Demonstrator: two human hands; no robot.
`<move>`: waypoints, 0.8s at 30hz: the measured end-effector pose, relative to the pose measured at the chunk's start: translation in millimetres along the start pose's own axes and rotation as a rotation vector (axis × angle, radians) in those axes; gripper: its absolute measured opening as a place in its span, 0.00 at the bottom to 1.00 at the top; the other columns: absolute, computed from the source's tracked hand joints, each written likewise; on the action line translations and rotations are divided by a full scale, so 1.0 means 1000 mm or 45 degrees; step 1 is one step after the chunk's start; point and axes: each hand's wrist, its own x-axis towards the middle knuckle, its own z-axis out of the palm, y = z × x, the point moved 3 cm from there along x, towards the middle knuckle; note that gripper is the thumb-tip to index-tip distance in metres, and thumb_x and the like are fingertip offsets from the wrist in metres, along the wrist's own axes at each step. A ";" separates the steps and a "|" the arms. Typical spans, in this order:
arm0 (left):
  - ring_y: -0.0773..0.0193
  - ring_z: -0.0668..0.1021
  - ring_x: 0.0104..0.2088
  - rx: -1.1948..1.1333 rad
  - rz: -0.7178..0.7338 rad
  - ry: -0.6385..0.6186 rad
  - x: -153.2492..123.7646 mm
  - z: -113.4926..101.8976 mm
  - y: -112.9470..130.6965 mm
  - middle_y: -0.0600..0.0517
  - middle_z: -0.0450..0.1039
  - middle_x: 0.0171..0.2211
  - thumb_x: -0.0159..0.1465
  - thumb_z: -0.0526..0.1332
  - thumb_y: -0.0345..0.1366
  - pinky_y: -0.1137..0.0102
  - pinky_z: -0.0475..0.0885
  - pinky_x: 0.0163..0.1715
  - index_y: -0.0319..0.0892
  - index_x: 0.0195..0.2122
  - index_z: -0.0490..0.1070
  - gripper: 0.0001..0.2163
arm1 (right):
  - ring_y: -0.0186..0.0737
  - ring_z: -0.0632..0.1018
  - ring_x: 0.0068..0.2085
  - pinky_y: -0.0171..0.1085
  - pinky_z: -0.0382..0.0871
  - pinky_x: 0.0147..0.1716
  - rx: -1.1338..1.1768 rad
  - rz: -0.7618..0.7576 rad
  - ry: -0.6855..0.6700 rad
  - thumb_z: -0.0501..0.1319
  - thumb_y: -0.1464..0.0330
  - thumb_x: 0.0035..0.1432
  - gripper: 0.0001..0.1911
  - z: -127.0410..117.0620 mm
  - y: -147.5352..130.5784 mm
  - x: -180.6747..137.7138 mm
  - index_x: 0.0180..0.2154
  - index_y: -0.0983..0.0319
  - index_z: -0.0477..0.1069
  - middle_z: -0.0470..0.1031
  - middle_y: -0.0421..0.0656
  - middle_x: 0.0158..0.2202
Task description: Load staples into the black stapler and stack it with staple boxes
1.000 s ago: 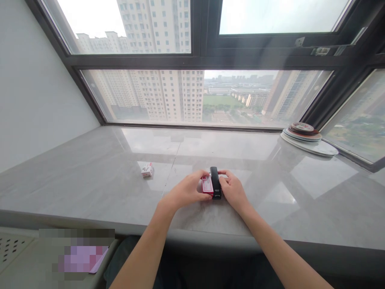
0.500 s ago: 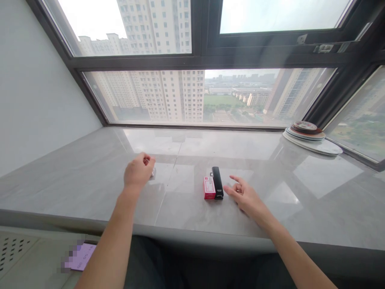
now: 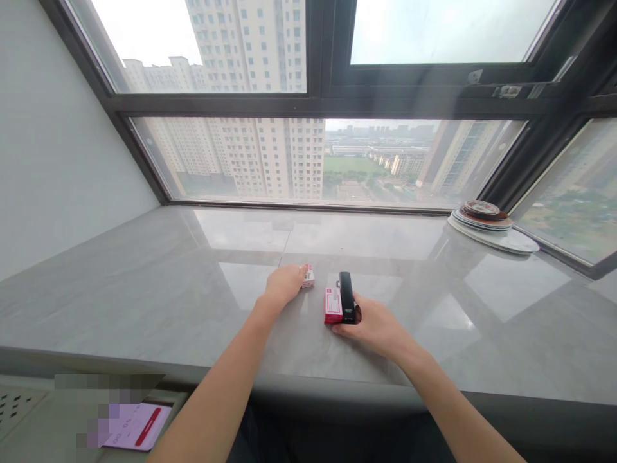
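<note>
My left hand (image 3: 285, 284) is closed on a small white box (image 3: 309, 278) with reddish print, low over or on the grey sill; whether the box touches the sill I cannot tell. To its right, a black stapler (image 3: 346, 298) stands against a small pink-and-white box (image 3: 333, 305), its length pointing toward the window. My right hand (image 3: 373, 323) curls around the stapler's right side and near end, with the thumb reaching to the front of the pink box. Part of the fingers is hidden behind the stapler.
A stack of several plates (image 3: 486, 225) rests at the sill's far right corner. Dark window frames (image 3: 313, 106) rise behind the marble-look sill (image 3: 159, 289). Below the front edge at left, a phone (image 3: 139, 427) with a lilac screen lies on a light surface.
My left hand has moved right with the small white box, closer to the stapler. My right hand has moved left and closed around the stapler, which it was apart from before.
</note>
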 end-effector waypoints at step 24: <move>0.42 0.81 0.45 -0.037 0.293 -0.080 -0.039 0.015 0.085 0.35 0.80 0.44 0.75 0.41 0.45 0.55 0.72 0.45 0.40 0.61 0.71 0.26 | 0.44 0.76 0.32 0.36 0.64 0.31 0.012 -0.067 -0.055 0.71 0.62 0.49 0.14 -0.015 0.019 0.010 0.40 0.59 0.79 0.81 0.39 0.32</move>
